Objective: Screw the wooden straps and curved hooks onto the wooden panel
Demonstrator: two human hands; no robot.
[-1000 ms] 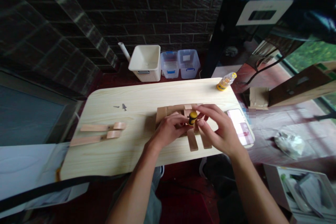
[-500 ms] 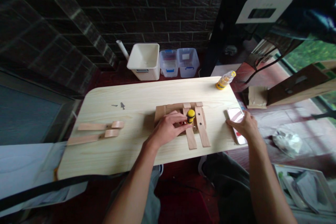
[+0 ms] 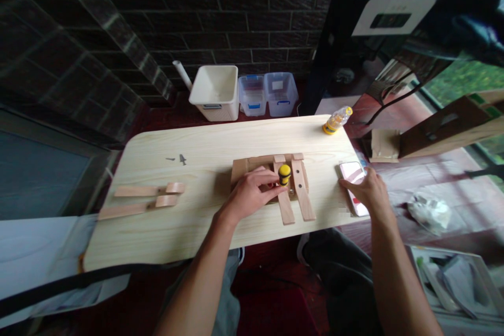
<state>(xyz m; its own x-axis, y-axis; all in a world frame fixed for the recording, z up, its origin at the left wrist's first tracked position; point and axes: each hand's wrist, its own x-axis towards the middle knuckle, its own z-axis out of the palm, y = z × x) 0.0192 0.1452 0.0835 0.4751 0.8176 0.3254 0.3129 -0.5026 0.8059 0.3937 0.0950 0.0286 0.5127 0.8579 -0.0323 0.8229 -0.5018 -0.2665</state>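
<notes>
My left hand is closed around the shaft area just below the yellow-and-black handle of a screwdriver, which stands upright over a wooden strip. Its tip is hidden by my fingers and the handle. Beside it lies a second wooden strip with two dark holes. Both strips rest across a piece of brown cardboard. At the table's right end, my right hand grips a flat white-and-pink phone lying on the tabletop, thumb on its left edge and fingers over the far right side.
The pale wooden table carries two wooden pieces with curved ends at left and small dark metal bits. A clear yellow-capped bottle stands at the back right corner. Behind are a cream bin and two clear boxes.
The view has shifted very slightly. Both hands keep their places, the left on the screwdriver and the right on the phone; the screwdriver handle looks a touch more upright.
</notes>
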